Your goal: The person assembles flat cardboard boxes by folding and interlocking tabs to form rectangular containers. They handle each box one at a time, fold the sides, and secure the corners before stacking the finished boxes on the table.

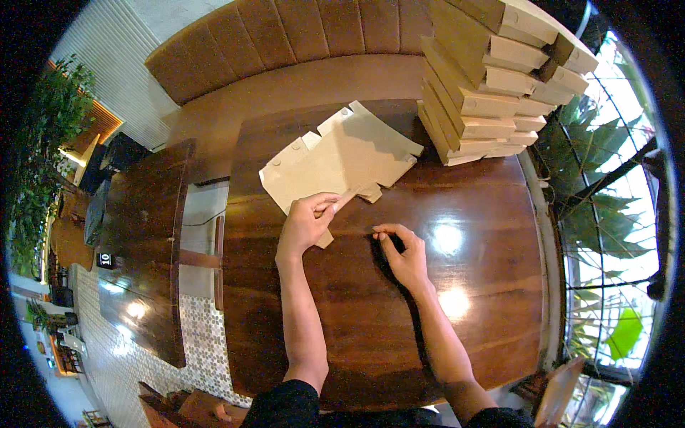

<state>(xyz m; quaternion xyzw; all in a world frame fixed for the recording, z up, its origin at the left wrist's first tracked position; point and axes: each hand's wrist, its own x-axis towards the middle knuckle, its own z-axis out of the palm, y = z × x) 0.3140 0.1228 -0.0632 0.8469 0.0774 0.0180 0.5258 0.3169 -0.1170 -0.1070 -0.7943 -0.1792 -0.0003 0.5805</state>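
A brown cardboard box blank [335, 153], partly folded with slots and small flaps along its edges, lies at an angle on the dark wooden table [371, 328]. My left hand [307, 225] is closed on its near edge, thumb and fingers pinching a narrow flap. Below that hand a small cardboard tab pokes out. To the right, apart from the cardboard, my right hand [405, 258] hovers low over the tabletop. Its fingers are curled in with the thumb close to them, and nothing shows between them.
At the far right of the table rises a tall stack of folded cardboard boxes [492, 107]. A brown padded bench [285, 43] runs behind. Another wooden table [143, 264] stands to the left across a gap. A barred window with plants [606, 192] borders the right side.
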